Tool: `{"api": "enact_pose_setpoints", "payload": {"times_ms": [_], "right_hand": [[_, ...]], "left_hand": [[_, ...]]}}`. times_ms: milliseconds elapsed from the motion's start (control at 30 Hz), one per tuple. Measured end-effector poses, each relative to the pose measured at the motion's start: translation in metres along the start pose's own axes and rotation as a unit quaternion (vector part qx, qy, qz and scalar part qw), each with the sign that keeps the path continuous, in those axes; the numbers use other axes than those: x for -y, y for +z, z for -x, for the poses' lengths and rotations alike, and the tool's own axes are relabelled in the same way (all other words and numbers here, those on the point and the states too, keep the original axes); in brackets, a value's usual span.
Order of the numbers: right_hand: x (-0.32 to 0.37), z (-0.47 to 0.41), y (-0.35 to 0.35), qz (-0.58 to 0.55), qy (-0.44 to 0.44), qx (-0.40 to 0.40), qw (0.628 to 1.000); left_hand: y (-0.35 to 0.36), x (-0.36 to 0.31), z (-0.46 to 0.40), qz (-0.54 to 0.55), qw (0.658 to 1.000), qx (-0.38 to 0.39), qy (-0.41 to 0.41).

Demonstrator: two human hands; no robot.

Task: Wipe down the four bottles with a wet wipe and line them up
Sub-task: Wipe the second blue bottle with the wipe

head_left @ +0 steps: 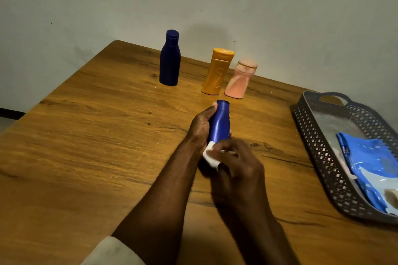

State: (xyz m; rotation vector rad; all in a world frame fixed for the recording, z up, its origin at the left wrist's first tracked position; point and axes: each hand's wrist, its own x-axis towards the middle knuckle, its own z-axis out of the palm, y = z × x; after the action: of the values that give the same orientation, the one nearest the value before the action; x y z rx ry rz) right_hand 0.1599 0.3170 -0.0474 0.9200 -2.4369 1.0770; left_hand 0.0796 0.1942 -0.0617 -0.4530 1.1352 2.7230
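My left hand [201,127] grips a small blue bottle [220,122] above the middle of the wooden table [97,135], its far end pointing away from me. My right hand [239,157] presses a white wet wipe [210,156] against the bottle's near end. Three more bottles stand upright near the table's far edge: a tall dark blue bottle [170,59] on the left, an orange bottle [218,72] in the middle and a pink bottle [241,79] touching or nearly touching it on the right.
A dark perforated plastic basket [318,148] sits at the table's right edge and holds a blue pack of wet wipes [372,168]. A pale wall runs close behind the table. The table's left corner drops off at the far left.
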Motion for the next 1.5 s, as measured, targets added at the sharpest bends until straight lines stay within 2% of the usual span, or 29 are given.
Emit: {"api": "enact_pose_setpoints", "payload": {"times_ms": [133,200,267,367,467,533,600,700,767,900,1000,1233,1400,1500], "right_hand": [[-0.017,-0.053,-0.018,0.008,0.01,-0.107,0.994],[-0.024,-0.078,-0.019,0.041,0.04,-0.105,0.993],[-0.028,-0.089,-0.01,0.059,0.041,-0.062,0.996],[-0.026,-0.077,0.005,0.019,0.04,-0.026,0.999],[-0.019,-0.035,0.011,0.042,0.01,-0.057,0.997],[-0.012,-0.002,0.012,0.041,0.04,-0.065,0.996],[-0.005,0.022,0.011,-0.009,0.089,-0.075,0.993],[-0.005,0.025,0.002,-0.086,0.125,-0.134,0.979],[-0.006,0.013,-0.008,-0.1,0.133,-0.153,0.974],[-0.002,-0.002,-0.006,-0.066,0.11,-0.113,0.985],[-0.002,-0.005,-0.005,-0.05,0.096,-0.106,0.989],[-0.018,-0.071,-0.032,0.036,0.053,-0.108,0.992],[-0.023,-0.097,-0.008,0.088,0.054,0.007,0.995],[-0.021,-0.074,0.003,0.084,0.049,-0.005,0.995]], "left_hand": [[-0.003,0.004,-0.002,-0.012,1.0,0.014,-0.018],[-0.004,0.005,-0.003,-0.019,1.0,0.012,-0.005],[-0.004,0.005,-0.004,-0.002,1.0,0.012,0.009],[-0.004,0.002,-0.005,0.044,0.999,0.014,-0.002],[-0.008,-0.001,-0.009,0.049,0.999,-0.016,0.016],[-0.01,-0.001,-0.012,0.018,0.998,-0.034,0.046],[-0.009,0.0,-0.011,-0.006,0.998,-0.023,0.061],[-0.006,0.0,-0.008,0.02,0.998,0.021,0.051],[-0.004,0.002,-0.007,0.049,0.997,0.03,0.047],[-0.004,0.003,-0.007,0.027,0.998,-0.042,0.028],[-0.005,0.003,-0.008,-0.003,0.996,-0.064,0.058],[-0.005,0.006,-0.01,0.021,0.996,-0.023,0.078],[-0.005,0.007,-0.008,0.047,0.996,-0.013,0.076],[-0.004,0.003,-0.007,0.04,0.997,-0.036,0.063]]}}
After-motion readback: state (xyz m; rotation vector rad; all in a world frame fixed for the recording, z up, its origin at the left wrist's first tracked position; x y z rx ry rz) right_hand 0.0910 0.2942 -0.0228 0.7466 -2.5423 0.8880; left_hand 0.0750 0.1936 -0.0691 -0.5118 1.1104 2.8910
